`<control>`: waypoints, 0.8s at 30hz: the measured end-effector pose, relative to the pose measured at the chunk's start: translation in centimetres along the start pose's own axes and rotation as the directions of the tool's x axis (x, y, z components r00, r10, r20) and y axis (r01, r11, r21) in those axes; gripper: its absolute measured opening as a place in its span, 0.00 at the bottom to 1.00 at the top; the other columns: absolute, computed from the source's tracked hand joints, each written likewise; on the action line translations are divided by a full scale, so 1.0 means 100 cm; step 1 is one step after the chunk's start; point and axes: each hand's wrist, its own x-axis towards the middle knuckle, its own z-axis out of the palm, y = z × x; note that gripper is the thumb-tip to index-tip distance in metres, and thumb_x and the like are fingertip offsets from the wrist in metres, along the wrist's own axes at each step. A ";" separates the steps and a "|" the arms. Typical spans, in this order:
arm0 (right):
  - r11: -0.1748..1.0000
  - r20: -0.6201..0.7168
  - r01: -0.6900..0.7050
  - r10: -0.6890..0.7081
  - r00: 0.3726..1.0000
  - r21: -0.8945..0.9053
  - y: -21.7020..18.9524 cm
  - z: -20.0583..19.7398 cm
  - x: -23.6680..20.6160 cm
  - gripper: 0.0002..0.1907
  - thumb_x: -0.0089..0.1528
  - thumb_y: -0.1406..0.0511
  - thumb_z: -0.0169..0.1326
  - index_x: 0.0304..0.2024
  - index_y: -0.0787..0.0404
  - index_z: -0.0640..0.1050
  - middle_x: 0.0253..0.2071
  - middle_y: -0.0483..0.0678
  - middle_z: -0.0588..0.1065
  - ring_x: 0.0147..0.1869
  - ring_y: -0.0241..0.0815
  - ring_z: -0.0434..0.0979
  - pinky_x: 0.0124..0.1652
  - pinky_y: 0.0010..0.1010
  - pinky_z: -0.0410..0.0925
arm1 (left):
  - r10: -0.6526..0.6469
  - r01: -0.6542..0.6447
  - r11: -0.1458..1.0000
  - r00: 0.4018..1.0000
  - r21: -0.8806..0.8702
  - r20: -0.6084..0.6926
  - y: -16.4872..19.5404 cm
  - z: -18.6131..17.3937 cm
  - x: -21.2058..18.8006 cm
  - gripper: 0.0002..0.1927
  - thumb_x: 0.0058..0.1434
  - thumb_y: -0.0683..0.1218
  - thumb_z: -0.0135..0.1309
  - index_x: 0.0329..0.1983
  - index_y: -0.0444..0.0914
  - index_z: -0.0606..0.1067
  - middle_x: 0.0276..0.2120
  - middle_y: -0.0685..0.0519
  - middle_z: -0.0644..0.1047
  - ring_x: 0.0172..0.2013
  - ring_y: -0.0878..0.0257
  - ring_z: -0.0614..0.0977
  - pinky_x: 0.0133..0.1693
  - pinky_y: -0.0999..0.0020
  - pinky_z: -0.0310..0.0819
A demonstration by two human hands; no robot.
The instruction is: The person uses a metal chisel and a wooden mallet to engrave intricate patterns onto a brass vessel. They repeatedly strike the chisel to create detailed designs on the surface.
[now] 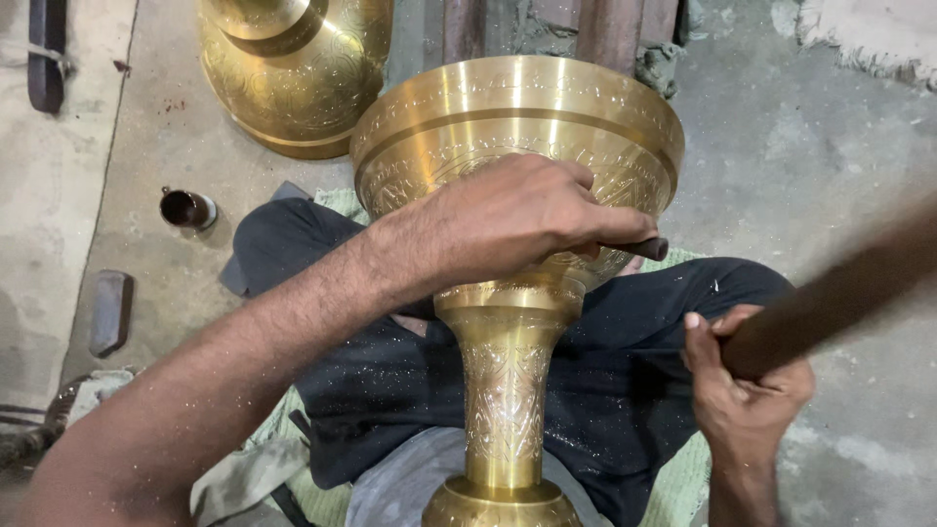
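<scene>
A large engraved brass vase (508, 390) lies across my lap, its wide bowl pointing away from me. My left hand (517, 215) rests on the bowl and grips a dark metal chisel (639, 248), whose tip sits against the engraved band. My right hand (747, 381) is closed round the handle of a brown wooden mallet (839, 293), raised at the right and blurred by motion. Brass filings speckle my black trousers (634, 390).
A second engraved brass vessel (293, 78) stands on the concrete floor at the back left. A small dark cup (187, 208) and a dark flat bar (109, 312) lie on the floor to the left. A green cloth (683, 478) lies under my legs.
</scene>
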 end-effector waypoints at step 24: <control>0.827 0.135 -0.288 0.395 0.909 -0.482 0.011 -0.018 0.018 0.12 0.59 0.69 0.62 0.45 0.61 0.78 0.30 0.50 0.80 0.31 0.39 0.80 0.33 0.32 0.71 | -0.019 0.018 0.996 1.000 -0.084 -0.019 -0.011 -0.002 0.014 0.19 0.67 0.38 0.55 0.61 0.46 0.75 0.35 0.54 0.83 0.34 0.66 0.85 0.37 0.70 0.86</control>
